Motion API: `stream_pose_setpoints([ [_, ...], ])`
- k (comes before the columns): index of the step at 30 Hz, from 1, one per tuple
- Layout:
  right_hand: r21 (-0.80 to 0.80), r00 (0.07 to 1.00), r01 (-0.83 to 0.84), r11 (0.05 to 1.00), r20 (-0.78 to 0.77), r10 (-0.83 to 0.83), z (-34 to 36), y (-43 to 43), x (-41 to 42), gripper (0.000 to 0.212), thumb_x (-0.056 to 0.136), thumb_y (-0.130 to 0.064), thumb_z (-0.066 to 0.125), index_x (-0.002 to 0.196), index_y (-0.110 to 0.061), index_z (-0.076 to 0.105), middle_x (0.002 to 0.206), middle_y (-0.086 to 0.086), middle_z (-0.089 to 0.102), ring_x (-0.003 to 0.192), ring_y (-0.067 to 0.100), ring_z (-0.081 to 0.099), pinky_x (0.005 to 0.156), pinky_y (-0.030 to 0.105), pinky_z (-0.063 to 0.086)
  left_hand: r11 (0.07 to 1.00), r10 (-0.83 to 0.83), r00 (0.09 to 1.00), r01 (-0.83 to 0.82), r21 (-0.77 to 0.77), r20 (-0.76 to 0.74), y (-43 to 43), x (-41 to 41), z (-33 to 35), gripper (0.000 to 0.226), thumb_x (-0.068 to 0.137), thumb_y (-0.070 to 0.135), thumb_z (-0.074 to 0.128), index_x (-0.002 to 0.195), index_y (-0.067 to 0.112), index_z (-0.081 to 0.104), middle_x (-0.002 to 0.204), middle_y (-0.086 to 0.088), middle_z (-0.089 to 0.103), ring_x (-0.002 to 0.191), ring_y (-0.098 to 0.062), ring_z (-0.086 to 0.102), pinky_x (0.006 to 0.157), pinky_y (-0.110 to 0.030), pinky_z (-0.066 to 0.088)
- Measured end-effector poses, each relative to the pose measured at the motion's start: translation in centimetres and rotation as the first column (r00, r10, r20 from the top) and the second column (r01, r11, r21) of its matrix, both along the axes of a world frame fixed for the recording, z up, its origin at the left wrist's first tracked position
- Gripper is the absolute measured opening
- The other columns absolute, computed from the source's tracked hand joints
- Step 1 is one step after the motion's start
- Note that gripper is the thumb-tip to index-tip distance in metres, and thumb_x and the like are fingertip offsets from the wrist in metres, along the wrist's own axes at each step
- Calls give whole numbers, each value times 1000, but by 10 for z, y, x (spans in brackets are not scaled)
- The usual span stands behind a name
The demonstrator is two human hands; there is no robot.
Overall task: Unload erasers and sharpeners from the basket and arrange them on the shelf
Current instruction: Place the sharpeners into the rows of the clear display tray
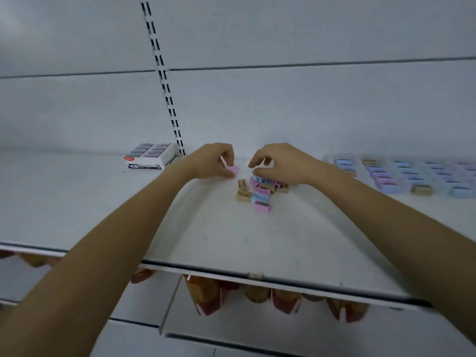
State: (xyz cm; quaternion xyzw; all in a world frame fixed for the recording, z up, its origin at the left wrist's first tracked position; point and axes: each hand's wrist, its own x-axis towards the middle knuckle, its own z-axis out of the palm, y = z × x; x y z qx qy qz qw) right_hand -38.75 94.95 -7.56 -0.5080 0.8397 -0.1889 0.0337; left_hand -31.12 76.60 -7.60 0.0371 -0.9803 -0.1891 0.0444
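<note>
A small heap of pink, blue and tan sharpeners lies in the middle of the white shelf. My left hand pinches a pink sharpener just left of the heap. My right hand hovers over the heap's far side with curled fingers; whether it holds a piece is hidden. A white box of erasers stands at the back left against the wall. Rows of sharpeners in pastel colours are laid out on the shelf at the right. The basket is out of view.
A slotted upright rail runs up the back wall behind the eraser box. Below the shelf's front edge hang red and orange packets on a lower level.
</note>
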Motion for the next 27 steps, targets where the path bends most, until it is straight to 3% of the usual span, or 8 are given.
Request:
stream_pose_setpoints([
  [4,-90,996,81,993,43,-78,-6,-3,13,23,86,-19,57,109,-20,65,109,-7,60,94,5,48,75,18,34,969,-24,991,56,240,-135,1,0,-21,24,76,12,73,73,22,51,65,14,52,48,7,47,52,-9,34],
  [7,-240,987,155,958,82,-139,-10,-6,20,25,86,-10,54,106,-18,67,105,-8,62,94,3,47,73,13,32,941,-82,984,128,314,-156,-5,6,-28,15,77,12,73,84,14,59,66,19,56,52,10,49,54,-4,35],
  [10,-308,977,210,928,93,-190,-10,-6,19,25,86,-7,51,103,-16,68,109,-4,64,96,3,47,79,13,30,946,-126,980,165,279,-153,-12,8,-30,11,79,11,68,87,15,62,78,14,62,64,10,54,65,-9,39],
  [13,-257,979,202,945,44,-197,-11,-3,16,24,86,-10,52,103,-17,67,108,-4,63,97,4,45,86,19,34,959,-123,980,158,235,-155,-15,8,-30,12,79,9,64,85,18,59,89,9,64,71,9,56,64,-5,38],
  [16,-123,991,133,983,-8,-135,-15,0,16,31,80,-24,52,106,-16,67,102,-7,59,96,5,45,82,16,32,962,-139,973,177,208,-181,-14,8,-30,15,79,9,65,85,18,54,91,6,62,75,1,57,62,-1,36],
  [21,-71,993,119,990,-12,-121,-17,1,12,28,83,-12,60,111,-16,66,101,-8,55,94,5,44,73,13,30,968,-147,963,188,169,-226,-15,9,-33,21,81,7,62,99,16,57,92,6,60,74,1,54,65,0,36],
  [27,-125,981,184,975,-36,-190,-15,3,14,28,82,-15,61,110,-19,62,103,-3,58,94,12,50,84,28,42,980,-159,931,189,63,-330,-11,9,-32,28,84,5,59,111,7,59,101,-2,63,80,-10,52,70,1,32],
])
